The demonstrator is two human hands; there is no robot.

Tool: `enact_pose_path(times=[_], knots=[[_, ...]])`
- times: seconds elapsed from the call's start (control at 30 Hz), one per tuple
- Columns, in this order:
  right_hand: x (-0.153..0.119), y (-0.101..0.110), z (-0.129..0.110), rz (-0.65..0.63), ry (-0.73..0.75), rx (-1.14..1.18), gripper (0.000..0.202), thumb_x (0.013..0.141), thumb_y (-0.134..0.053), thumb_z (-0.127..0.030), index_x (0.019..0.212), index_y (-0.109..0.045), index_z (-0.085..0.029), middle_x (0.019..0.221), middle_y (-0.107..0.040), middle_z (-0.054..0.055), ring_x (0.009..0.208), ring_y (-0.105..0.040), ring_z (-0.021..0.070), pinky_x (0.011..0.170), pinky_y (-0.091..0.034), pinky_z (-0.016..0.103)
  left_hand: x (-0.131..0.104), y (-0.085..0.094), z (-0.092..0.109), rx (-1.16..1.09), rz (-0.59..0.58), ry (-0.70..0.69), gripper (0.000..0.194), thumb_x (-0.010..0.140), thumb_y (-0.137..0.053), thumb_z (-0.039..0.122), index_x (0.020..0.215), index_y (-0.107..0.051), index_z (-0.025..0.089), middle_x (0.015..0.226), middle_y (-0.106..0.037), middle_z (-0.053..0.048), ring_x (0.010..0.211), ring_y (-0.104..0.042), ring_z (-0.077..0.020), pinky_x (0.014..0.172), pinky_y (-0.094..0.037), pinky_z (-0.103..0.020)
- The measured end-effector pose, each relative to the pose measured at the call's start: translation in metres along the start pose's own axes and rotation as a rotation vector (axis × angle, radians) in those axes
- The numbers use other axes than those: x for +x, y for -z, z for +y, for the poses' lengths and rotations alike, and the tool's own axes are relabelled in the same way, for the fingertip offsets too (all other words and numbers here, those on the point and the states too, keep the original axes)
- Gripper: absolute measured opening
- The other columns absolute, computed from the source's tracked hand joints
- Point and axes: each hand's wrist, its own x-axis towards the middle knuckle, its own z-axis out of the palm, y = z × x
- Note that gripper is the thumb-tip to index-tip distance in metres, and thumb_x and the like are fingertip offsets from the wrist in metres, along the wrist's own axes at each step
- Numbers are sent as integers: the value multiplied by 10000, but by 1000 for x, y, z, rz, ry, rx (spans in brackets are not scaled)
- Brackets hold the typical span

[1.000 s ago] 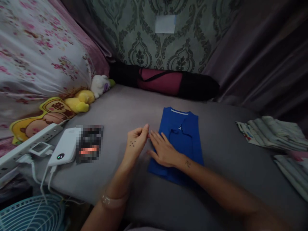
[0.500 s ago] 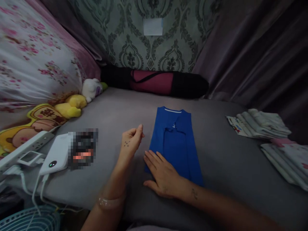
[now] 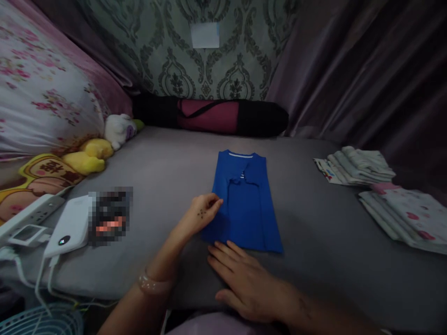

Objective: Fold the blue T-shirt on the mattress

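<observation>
The right hand [image 3: 247,284], spread palm-down, has slid off the shirt to beside its near hem, uncovering the cloth. Apart from it, the left hand [image 3: 199,216] curls at the left edge, any pinch unclear; the folded blue shirt [image 3: 244,209] lies flat on the grey sheet [image 3: 157,177].

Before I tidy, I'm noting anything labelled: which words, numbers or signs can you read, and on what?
"福", apparently, on the yellow cushion; somewhat blurred.
White power bank display: too small to read.
Wall sheet: no readable text.
Pixelated item: nothing legible.
Mark on right forearm: too faint to read.
</observation>
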Motion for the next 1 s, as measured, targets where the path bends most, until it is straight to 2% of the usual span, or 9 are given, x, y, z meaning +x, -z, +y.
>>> enact_pose_path(times=[0.1,0.2,0.3,0.4,0.53,0.63,0.77,0.87,1.0], knots=[[-28,7,-1,19,-11,99,465,979,-398,-388,1415,-439,-229,1493,-388,36,1399,-290,172,1175,-209,354,-15,4,4,102,-155,-146,294,917,-477,368,824,-672,169,666,-595,7,596,-507,-111,568,-384,-217],[-53,13,10,210,-141,130,345,978,-416,-323,1267,-597,-273,1316,-596,9,1242,-512,152,1071,-398,309,-36,11,4,163,-269,-328,253,945,-470,343,987,-671,194,903,-668,-47,858,-601,-165,790,-471,-279],[-76,15,38,458,-269,53,317,974,-413,-309,1197,-637,-289,1219,-651,22,1136,-589,172,1000,-474,349,-53,18,-1,220,-316,-434,263,952,-472,316,1147,-621,221,1127,-649,-72,1092,-567,-203,971,-451,-364],[-99,12,77,592,-335,-104,330,964,-408,-285,1224,-611,-279,1228,-636,44,1134,-584,205,1004,-469,417,-58,29,-15,232,-269,-445,314,965,-416,235,1243,-563,237,1273,-588,-73,1213,-507,-202,1046,-419,-392],[-115,6,108,626,-439,-280,351,946,-409,-277,1248,-587,-257,1206,-622,77,1116,-575,252,989,-454,485,-50,42,-41,311,-244,-431,380,949,-376,167,1294,-524,226,1303,-567,-79,1215,-503,-212,1038,-427,-396],[-108,5,105,579,-454,-234,348,943,-414,-305,1243,-579,-243,1110,-633,90,1006,-611,235,894,-507,435,-43,42,-53,337,-268,-426,371,956,-367,180,1290,-523,227,1249,-590,-78,1140,-543,-200,989,-462,-375],[-92,7,90,582,-480,-97,373,936,-373,-281,1244,-574,-218,1000,-644,87,846,-642,195,786,-531,371,-40,35,-50,322,-285,-439,357,976,-350,202,1294,-513,221,1196,-598,-85,1081,-559,-183,943,-484,-357],[-86,7,83,628,-659,89,369,912,-403,-314,1219,-581,-212,870,-678,64,694,-655,178,656,-541,336,-39,33,-43,303,-278,-425,329,982,-381,244,1274,-532,226,1174,-602,-81,1073,-558,-183,948,-479,-359],[-85,8,76,551,-849,529,462,886,-452,-422,1277,-491,-180,744,-683,36,467,-601,135,393,-447,237,-40,35,-37,266,-294,-418,321,976,-408,254,1264,-549,232,1190,-584,-85,1103,-541,-193,968,-462,-366]])
